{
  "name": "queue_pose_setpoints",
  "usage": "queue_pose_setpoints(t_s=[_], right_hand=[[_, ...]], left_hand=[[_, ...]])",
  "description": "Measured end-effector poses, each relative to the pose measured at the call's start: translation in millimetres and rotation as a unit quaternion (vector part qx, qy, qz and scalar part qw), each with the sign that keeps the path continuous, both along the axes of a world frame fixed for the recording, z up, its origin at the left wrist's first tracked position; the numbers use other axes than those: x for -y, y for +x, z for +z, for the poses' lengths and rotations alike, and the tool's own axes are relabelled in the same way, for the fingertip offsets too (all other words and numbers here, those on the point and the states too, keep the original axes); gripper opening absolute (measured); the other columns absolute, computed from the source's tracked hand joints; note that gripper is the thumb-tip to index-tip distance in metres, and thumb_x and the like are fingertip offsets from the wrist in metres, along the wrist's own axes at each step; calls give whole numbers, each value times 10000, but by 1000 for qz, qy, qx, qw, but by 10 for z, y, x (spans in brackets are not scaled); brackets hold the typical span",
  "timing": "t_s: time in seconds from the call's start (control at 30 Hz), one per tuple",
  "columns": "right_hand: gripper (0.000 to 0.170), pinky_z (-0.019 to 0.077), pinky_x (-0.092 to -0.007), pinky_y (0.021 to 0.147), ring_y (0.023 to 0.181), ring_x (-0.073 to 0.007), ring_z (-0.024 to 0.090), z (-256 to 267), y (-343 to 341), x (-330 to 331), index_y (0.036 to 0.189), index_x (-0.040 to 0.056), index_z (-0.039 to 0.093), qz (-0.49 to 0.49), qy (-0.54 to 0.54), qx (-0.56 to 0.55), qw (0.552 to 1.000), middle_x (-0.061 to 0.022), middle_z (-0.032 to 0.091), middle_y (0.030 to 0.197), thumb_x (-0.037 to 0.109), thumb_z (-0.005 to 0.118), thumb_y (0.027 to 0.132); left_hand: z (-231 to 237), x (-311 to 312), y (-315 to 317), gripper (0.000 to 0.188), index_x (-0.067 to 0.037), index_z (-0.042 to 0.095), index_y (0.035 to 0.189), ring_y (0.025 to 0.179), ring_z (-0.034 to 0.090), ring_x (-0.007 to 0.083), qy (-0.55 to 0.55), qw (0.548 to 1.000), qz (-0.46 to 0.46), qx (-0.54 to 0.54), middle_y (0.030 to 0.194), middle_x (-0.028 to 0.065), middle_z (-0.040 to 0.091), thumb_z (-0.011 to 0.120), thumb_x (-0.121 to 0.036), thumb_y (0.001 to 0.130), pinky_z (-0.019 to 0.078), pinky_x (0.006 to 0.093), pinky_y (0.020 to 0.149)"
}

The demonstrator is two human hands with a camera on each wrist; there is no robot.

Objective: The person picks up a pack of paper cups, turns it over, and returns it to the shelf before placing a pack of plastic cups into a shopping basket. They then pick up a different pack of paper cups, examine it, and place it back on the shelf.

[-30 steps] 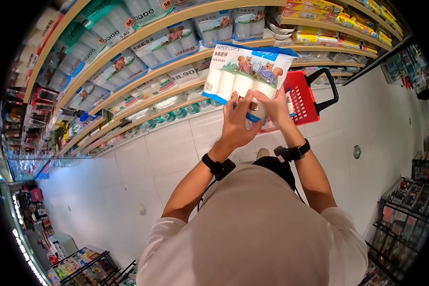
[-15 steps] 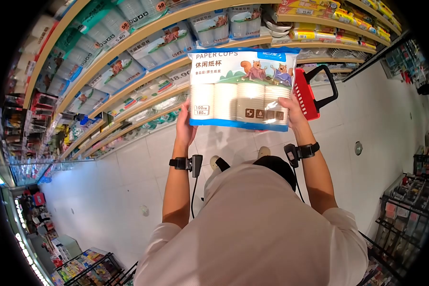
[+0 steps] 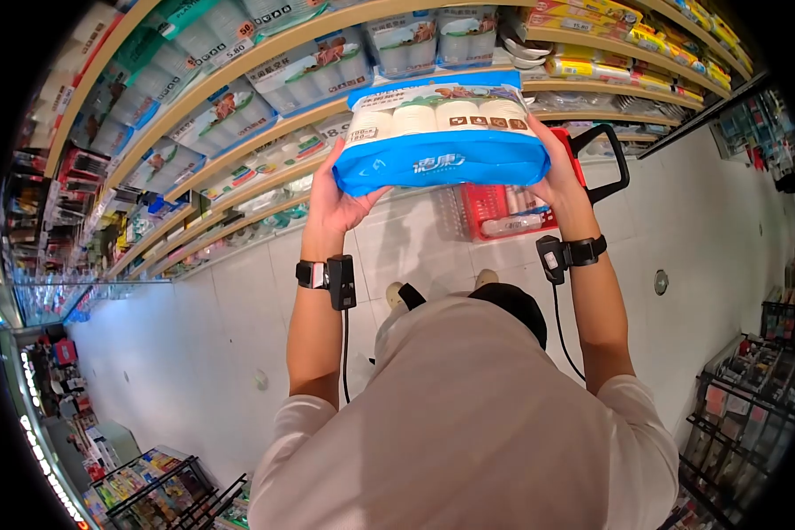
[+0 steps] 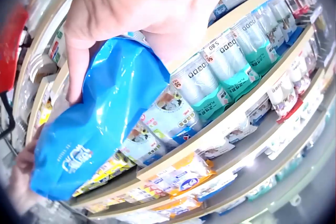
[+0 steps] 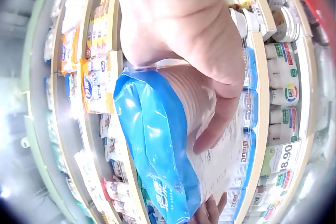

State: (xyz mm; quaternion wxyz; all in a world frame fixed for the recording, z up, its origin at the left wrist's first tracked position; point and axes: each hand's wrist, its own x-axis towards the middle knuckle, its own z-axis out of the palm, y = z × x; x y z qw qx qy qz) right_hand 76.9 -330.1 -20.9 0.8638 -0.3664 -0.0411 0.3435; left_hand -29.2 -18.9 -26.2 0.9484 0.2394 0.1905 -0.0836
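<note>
Left hand (image 3: 334,203) and right hand (image 3: 563,177), fingers part-curled, grip opposite ends of the paper-cup pack (image 3: 433,120) between them, now tilted from its earlier front-on position, exposing its blue lower side (image 3: 437,166) to view.

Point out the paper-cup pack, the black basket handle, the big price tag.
Paper-cup pack (image 3: 439,152): head view, on its blue end panel.
Black basket handle (image 3: 618,157): head view, on its outer bar.
Big price tag (image 5: 284,159): right wrist view, on its printed face.
</note>
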Motion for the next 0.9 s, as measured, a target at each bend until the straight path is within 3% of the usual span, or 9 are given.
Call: queue_pose_setpoints(t_s=[0.17,0.27,0.4,0.53,0.57,0.67,0.7,0.83,0.9], right_hand=[[533,494,-390,968,1133,-276,597,-87,137,33,1328,-30,484,14,2,-28,1000,-188,583,1279,362,525,970],[526,493,-384,973,1149,-268,588,-137,168,92,1364,-15,441,23,-7,-21,999,-187,564,1301,314,527,962],[591,488,-380,985,1198,-259,558,-119,86,109,1457,35,315,-13,-4,68,998,-183,495,1374,233,536,946],[659,474,-342,987,1204,-215,542,6,-2,121,1483,52,263,-25,-82,173,981,-149,480,1379,207,605,942],[671,472,-328,977,1175,-198,553,-22,30,135,1465,37,286,-32,-114,186,975,-133,507,1351,199,650,926],[640,480,-320,953,1125,-182,579,-23,47,129,1388,8,389,-37,-163,211,963,-117,579,1258,128,720,854],[615,481,-320,950,1101,-177,590,7,18,129,1351,-1,430,-48,-166,208,963,-115,593,1233,94,734,824],[636,477,-319,950,1087,-175,590,15,-3,170,1327,-6,444,-63,-165,246,953,-106,598,1222,79,762,782],[661,471,-318,955,1085,-173,586,14,-27,175,1319,-8,448,-63,-157,266,949,-101,596,1218,89,783,757]], left_hand=[[-30,-122,61,575,-36,466,1340,1167,573,373,-26,998,-48,-2,1316,201,540,554,-450,952,543,554,886],[58,-25,-35,589,-24,463,1357,1212,544,358,17,1000,-15,-6,1351,207,515,546,-449,957,491,541,971],[-158,-112,-143,582,-26,363,1427,1282,478,353,18,994,-44,97,1421,201,449,529,-358,980,430,548,1027],[-175,-176,-166,738,-51,238,1499,1293,474,296,126,960,-80,236,1448,152,433,649,-209,907,429,435,1053],[-116,-163,-172,830,-55,206,1510,1297,475,248,113,967,-77,215,1444,128,444,703,-101,847,432,370,1050],[-88,-179,-182,870,-49,211,1507,1296,477,229,164,956,-71,231,1437,124,454,728,-47,807,424,346,1052],[-52,-182,-198,908,-26,206,1509,1325,438,222,155,960,-79,221,1450,128,432,725,29,766,355,363,1100],[-81,-267,-149,816,-53,276,1481,1280,488,239,225,935,-107,254,1403,142,493,735,-58,807,393,393,1064],[-2,-286,-46,730,-83,303,1472,1256,501,246,172,956,-17,237,1388,159,501,697,-103,858,402,414,1052]])
